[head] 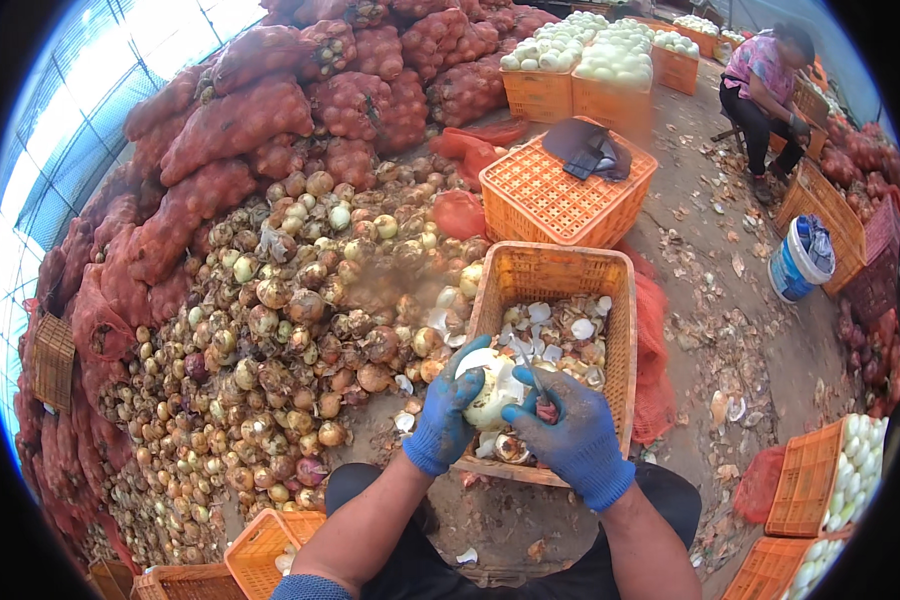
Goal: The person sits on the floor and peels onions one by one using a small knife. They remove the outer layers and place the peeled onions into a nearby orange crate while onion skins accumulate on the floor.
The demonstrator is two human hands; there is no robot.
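My left hand [450, 412], in a blue knitted work glove, grips a partly peeled onion [487, 397] whose outer skin hangs loose at the top. In my gloved right hand [570, 427] is a small knife [538, 381], its blade pointing up and away from me beside the onion. The thumb and fingers of the right hand come close to the onion or touch it; I cannot tell which. Below both hands stands an orange plastic crate [626, 352] holding onion skins and trimmings [562, 330].
Unpeeled onions [270, 360] lie heaped on the left, before stacked red mesh sacks [232, 127]. An upturned orange crate [562, 187] bears a dark cloth [596, 146]. Crates of peeled onions [802, 480] stand at right. A person [769, 90] sits near a white bucket [799, 262].
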